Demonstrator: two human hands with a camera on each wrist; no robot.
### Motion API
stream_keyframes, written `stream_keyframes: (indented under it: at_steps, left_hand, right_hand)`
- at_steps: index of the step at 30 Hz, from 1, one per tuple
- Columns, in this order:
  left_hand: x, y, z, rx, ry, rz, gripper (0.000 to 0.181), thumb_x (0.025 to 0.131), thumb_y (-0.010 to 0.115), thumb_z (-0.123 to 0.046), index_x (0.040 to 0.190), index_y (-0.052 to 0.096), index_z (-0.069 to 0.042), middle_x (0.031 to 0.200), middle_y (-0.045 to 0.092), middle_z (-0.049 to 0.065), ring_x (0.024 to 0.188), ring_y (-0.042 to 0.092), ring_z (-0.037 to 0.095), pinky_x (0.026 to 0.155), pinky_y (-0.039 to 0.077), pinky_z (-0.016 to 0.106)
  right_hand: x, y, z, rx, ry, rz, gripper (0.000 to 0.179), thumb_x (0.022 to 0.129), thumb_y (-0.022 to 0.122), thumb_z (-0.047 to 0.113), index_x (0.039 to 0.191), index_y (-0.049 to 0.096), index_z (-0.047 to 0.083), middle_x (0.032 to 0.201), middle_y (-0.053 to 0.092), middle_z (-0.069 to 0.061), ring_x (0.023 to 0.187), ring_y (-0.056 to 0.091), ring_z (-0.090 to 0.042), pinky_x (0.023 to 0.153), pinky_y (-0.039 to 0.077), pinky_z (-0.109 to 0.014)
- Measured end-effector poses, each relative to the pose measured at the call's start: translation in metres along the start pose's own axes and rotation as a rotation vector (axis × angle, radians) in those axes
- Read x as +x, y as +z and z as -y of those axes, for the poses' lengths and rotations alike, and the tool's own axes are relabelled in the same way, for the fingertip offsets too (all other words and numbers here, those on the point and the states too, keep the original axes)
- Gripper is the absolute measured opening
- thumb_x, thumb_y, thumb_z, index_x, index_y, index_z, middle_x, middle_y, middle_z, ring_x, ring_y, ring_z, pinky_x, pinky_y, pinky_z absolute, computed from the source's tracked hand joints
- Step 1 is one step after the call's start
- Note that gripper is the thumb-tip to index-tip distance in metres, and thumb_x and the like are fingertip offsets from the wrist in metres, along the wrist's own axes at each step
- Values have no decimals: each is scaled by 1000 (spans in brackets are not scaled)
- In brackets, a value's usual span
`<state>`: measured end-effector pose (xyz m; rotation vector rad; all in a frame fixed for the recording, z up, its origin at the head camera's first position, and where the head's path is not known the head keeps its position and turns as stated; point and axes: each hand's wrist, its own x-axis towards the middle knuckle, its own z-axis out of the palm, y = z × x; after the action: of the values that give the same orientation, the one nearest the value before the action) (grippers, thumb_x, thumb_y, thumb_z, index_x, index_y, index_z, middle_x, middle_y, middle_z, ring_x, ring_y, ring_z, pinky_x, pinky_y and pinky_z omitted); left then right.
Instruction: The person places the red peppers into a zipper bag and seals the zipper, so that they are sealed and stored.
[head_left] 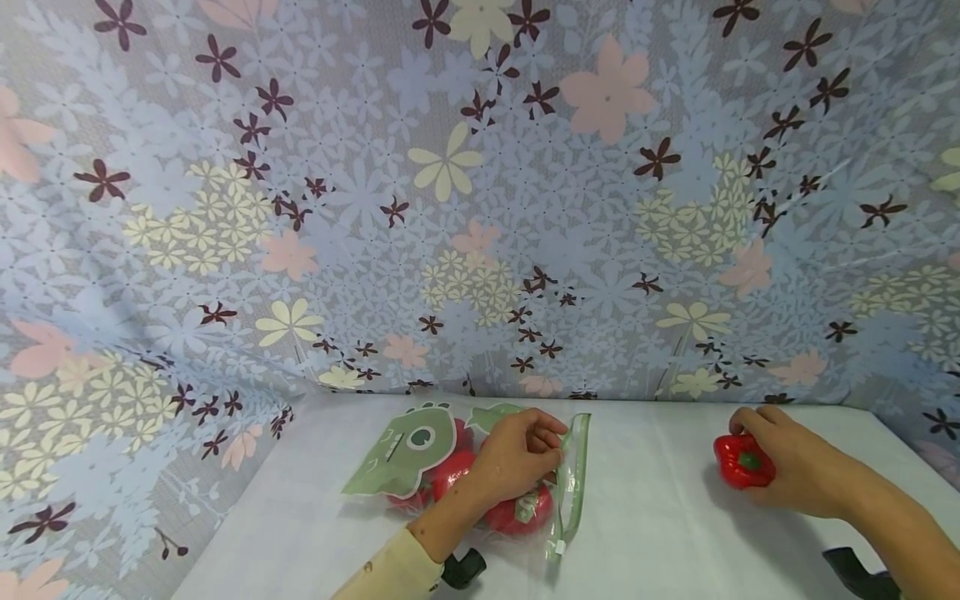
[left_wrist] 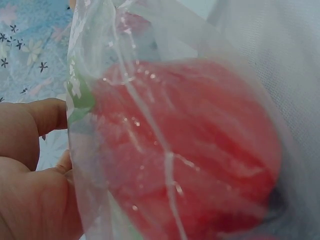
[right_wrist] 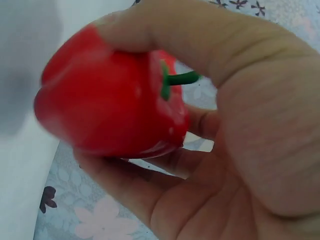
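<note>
A clear zip bag (head_left: 408, 454) with a green cartoon creature printed on it lies at the middle of the white table, several red, rounded vegetables (head_left: 453, 473) inside. My left hand (head_left: 513, 457) reaches over the bag, its fingers curled and pinching the film near the green zip edge. In the left wrist view, one large red vegetable (left_wrist: 200, 145) shows through the film beside the thumb. Off to the right, my right hand (head_left: 806, 467) grips a red bell pepper (right_wrist: 112, 105) with a green stem, thumb on one side and fingers on the other.
The white table (head_left: 645, 500) ends at the back against a floral cloth (head_left: 480, 208), which hangs as a wall and also covers the left side. Black straps (head_left: 463, 569) show at both wrists.
</note>
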<state>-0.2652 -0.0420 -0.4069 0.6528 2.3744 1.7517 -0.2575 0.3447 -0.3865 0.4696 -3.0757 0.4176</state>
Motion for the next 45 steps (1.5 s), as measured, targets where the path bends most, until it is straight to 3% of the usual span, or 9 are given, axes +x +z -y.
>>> stream_keyframes:
  at_steps: [8,22,29,38,45]
  left_hand:
    - [0,0,-1,-1,-1,2,23,94,72,-1,116,71,-6,93,67,1,67,69,13,60,61,27]
    - [0,0,-1,-3,-12,5,23,94,72,0,116,71,-6,93,66,2,68,69,13,61,61,27]
    - [0,0,-1,3,-12,-1,23,94,73,-1,115,71,-7,93,67,1,69,68,13,61,61,27]
    - [-1,-1,-1,-3,-13,0,23,94,74,-1,115,71,-7,92,66,1,69,68,13,62,61,27]
    - [-1,-1,-2,10,-13,2,22,94,74,-3,116,71,-9,93,67,0,69,69,13,61,61,27]
  right_hand:
    - [-2,4,13,38,-23,-41,93,57,103,25,135,56,4,124,56,-23,106,62,-42,72,65,-56]
    - [1,15,38,119,-84,-79,83,66,101,29,132,59,1,126,64,-15,110,65,-35,77,66,-51]
    - [4,23,55,177,-134,-175,79,68,101,31,129,59,3,123,67,-10,107,67,-29,73,66,-42]
    - [8,37,71,253,-182,-272,78,73,100,32,136,61,9,129,68,-9,111,67,-30,77,66,-44]
    - [7,49,82,297,-217,-296,76,77,97,39,141,62,15,130,70,0,99,64,-14,74,62,-31]
